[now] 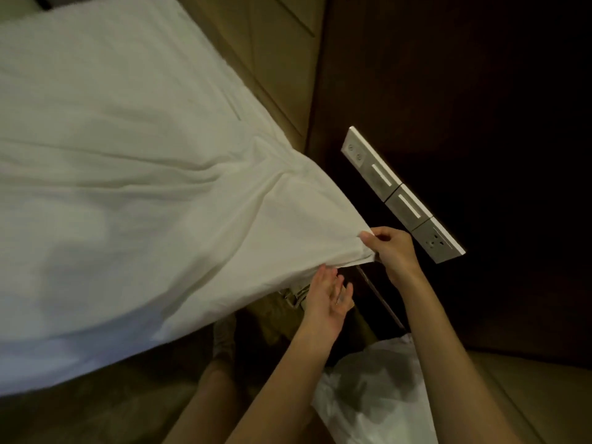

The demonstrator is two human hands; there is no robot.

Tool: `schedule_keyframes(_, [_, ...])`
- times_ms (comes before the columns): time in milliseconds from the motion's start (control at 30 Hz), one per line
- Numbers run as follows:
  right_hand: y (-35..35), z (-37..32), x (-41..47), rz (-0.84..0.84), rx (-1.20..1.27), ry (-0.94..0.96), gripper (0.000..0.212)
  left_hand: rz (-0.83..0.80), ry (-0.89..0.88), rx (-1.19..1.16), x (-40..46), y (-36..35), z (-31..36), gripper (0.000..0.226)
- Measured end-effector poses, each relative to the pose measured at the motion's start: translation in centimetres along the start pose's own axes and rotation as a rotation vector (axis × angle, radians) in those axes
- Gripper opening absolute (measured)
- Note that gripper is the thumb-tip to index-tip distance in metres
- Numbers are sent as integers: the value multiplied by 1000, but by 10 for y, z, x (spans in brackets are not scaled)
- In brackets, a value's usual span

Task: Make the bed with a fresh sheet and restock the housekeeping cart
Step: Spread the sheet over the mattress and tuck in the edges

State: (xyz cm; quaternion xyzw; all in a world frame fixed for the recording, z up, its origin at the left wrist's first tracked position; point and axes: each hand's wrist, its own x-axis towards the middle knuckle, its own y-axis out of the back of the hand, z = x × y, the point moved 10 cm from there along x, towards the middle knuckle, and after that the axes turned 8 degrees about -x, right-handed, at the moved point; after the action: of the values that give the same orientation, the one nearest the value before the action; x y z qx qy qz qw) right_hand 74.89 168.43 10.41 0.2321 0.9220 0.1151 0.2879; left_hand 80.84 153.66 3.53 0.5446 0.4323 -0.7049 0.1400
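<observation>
Right hand (392, 249) pinching white sheet (160, 174) corner, left hand (330, 298) open beneath

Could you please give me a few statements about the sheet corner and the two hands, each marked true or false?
1. The right hand pinches the corner of the white sheet. True.
2. The left hand grips the sheet in a fist. False: it is open, fingers straight, below the corner.
3. A wall switch-and-socket panel is beside the right hand. True.
4. The sheet corner is already tucked in. False: it is held lifted.
</observation>
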Motion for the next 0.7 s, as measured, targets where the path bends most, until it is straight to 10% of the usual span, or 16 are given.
schedule_keyframes(267, [3,-6,-13,-22,1,70,7,-60,114,-416,8,-1,-13,40])
schedule_keyframes(700, [16,1,-7,21,-65,76,3,-48,-191,-611,36,72,98,32])
